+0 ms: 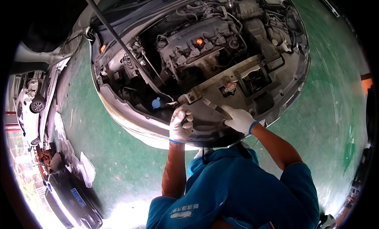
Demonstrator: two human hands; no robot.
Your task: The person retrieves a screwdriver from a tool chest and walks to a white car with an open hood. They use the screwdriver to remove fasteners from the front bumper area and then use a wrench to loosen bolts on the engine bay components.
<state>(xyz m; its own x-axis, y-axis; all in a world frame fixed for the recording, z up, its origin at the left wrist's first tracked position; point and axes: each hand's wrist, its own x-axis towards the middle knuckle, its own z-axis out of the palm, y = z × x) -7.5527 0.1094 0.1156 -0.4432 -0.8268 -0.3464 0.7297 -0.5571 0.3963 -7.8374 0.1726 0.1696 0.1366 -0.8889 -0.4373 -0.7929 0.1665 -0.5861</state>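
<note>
Both my hands wear white gloves with blue cuffs and are over the front panel (197,114) of a car's open engine bay. My left hand (181,124) is at the panel's front edge, right of the blue washer-fluid cap (156,103). Its fingers are curled in; whether they pinch something small is hidden. Closed round a short flat-tipped hand tool (213,106), my right hand (239,119) is farther right. The tool's tip points up and left, over the panel, toward a latch area. Its exact kind is too small to tell. A radiator cap (230,87) lies just beyond this hand.
Behind the panel is the engine (201,39) with an orange dipstick handle (199,41). A long prop rod (118,35) slants down into the bay on the left. On the green floor (130,166) at left lie a dark bumper (71,201) and plastic sheeting (87,170).
</note>
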